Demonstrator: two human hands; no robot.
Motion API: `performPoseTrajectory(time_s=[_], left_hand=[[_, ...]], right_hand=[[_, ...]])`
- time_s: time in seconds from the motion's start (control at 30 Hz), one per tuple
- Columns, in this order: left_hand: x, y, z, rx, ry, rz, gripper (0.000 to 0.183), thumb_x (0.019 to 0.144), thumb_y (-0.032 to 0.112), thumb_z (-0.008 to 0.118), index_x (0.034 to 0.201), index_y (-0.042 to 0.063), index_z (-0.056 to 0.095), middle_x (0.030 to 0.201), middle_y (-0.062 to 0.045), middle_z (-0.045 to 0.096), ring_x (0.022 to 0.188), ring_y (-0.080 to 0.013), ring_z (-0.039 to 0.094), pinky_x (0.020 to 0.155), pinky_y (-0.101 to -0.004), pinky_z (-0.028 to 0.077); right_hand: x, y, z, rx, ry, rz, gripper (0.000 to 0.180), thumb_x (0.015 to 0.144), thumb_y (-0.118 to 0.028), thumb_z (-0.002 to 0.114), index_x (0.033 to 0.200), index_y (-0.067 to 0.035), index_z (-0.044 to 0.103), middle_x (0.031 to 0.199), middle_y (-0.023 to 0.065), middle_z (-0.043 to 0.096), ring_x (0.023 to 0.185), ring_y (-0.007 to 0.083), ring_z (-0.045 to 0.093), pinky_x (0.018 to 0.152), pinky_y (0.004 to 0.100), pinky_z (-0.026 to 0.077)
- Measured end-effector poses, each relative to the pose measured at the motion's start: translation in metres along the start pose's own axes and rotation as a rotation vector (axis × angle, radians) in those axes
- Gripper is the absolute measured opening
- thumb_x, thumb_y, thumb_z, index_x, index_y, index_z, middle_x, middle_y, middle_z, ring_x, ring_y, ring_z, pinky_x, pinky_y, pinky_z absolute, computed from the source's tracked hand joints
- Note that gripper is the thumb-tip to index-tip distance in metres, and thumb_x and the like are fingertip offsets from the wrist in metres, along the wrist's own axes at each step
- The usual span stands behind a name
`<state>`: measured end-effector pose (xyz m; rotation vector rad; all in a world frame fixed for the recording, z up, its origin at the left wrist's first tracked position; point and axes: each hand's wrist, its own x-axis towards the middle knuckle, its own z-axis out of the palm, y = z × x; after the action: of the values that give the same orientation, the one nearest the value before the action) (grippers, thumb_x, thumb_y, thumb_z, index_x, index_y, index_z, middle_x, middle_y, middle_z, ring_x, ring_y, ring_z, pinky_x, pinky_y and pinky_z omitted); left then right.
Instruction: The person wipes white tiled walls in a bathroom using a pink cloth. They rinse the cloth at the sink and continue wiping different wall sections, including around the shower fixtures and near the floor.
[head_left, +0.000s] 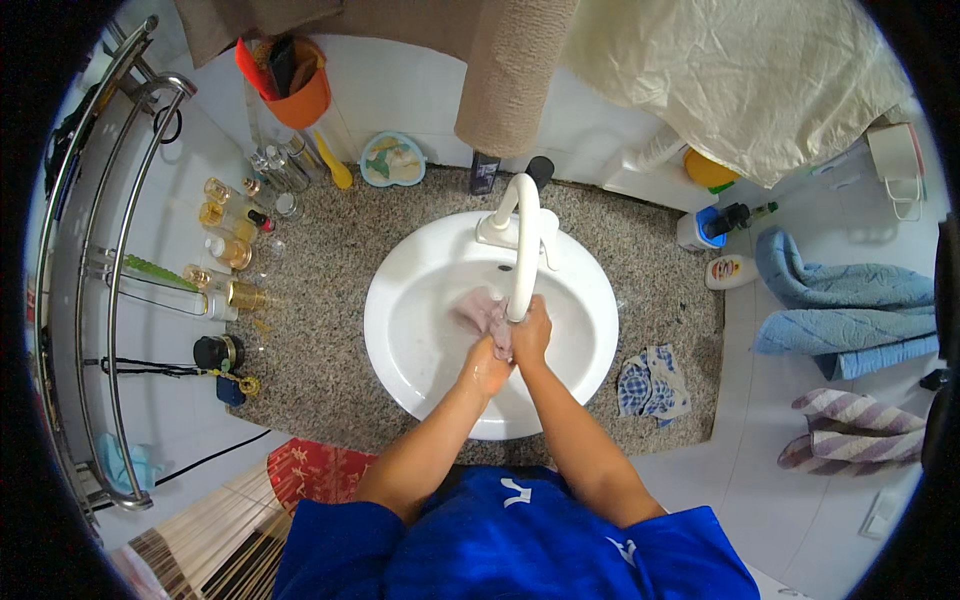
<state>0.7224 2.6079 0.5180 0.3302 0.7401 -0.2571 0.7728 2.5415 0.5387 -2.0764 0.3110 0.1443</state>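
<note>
Both hands are inside a white oval washbasin (420, 352), under the spout of a white gooseneck faucet (527, 247). A wet, pale pink cloth (480, 311) is bunched between them, with one loose part spreading to the left. My left hand (487, 367) grips the cloth's lower end, and its wrist looks wet. My right hand (533, 334) is closed on the cloth's right side, partly hidden by the spout. Whether water is running cannot be made out. The overflow hole (505, 268) shows in the basin's back wall.
Granite counter (315, 322) surrounds the basin. Several cosmetic bottles (229, 217) line its left side, below a metal rack (124, 262). A blue-and-white cloth (652, 382) lies at right, near a white bottle (729, 271) and hanging blue towels (847, 300). A brown towel (514, 82) hangs behind the faucet.
</note>
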Motion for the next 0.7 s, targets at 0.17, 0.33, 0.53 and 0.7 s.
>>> performPoseTrajectory(time_s=[0.17,0.33,0.53,0.7], left_hand=[[-0.013,0.032,0.001,-0.063,0.016,0.013,0.031,0.097,0.036,0.048,0.119,0.014,0.053,0.099,-0.001,0.06,0.088,-0.0163,0.057,0.077,-0.0349,0.049],[0.016,0.002,-0.033,-0.025,-0.028,0.047,0.041,0.095,0.034,0.045,0.128,0.009,0.049,0.105,-0.008,0.063,0.093,-0.0227,0.06,0.085,-0.0399,0.047],[0.013,0.022,-0.028,-0.036,-0.04,0.028,0.032,0.094,0.035,0.048,0.11,0.01,0.058,0.09,-0.006,0.063,0.081,-0.0241,0.061,0.075,-0.039,0.053],[-0.028,0.011,0.011,-0.101,0.044,-0.013,0.018,0.095,0.024,0.048,0.096,0.01,0.059,0.086,-0.003,0.061,0.078,-0.0167,0.059,0.07,-0.0308,0.048]], right_hand=[[-0.031,0.018,0.017,-0.005,-0.019,-0.295,0.03,0.084,-0.017,0.061,0.112,-0.009,0.06,0.098,0.0152,0.059,0.083,0.0323,0.06,0.073,0.0421,0.049],[-0.014,-0.004,0.018,-0.093,-0.032,-0.075,0.021,0.088,-0.025,0.059,0.082,-0.006,0.064,0.079,0.0167,0.062,0.069,0.0336,0.06,0.062,0.0425,0.046],[-0.035,0.01,0.016,-0.139,-0.195,-0.067,0.034,0.087,-0.038,0.06,0.078,-0.005,0.064,0.07,0.0172,0.062,0.068,0.0382,0.061,0.061,0.0449,0.046],[-0.017,0.015,0.016,-0.063,0.02,-0.145,0.037,0.089,-0.036,0.058,0.071,-0.005,0.059,0.064,0.0165,0.059,0.064,0.0369,0.059,0.058,0.0438,0.045]])
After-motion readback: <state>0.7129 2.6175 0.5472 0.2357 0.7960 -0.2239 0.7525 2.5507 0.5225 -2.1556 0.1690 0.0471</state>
